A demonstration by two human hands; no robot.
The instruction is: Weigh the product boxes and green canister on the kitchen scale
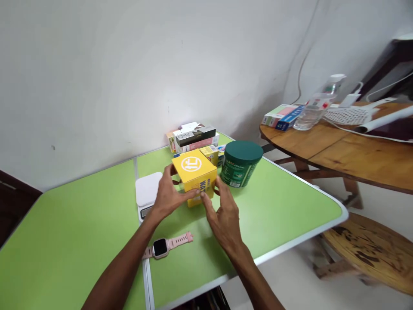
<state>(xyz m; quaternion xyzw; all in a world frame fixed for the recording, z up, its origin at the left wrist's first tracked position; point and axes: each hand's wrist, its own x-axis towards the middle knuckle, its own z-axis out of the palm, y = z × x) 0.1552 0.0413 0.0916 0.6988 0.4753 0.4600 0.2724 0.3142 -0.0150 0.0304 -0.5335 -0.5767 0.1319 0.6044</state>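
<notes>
Between both hands is a yellow cardboard box (pixel 194 168) with a white round logo on top and blue lettering on its front. My left hand (pixel 167 193) grips its left side, thumb across the front. My right hand (pixel 224 211) closes on the right side, its thumb near the lower front edge. Whether the box is lifted or rests on the green table I cannot tell. Right of it stands a green tub (pixel 241 165) with a dark lid. A white kitchen scale (pixel 146 189) lies left of my left hand. Nearer me is a pink-strapped smartwatch (pixel 160 248).
Several small boxes (pixel 196 137) are stacked at the back of the green table (pixel 87 224), by the wall. On the round wooden table (pixel 358 150) to the right are a water bottle (pixel 318 105), boxes (pixel 284 115) and a white perforated paddle (pixel 350 115). A wooden stool (pixel 371 249) stands below.
</notes>
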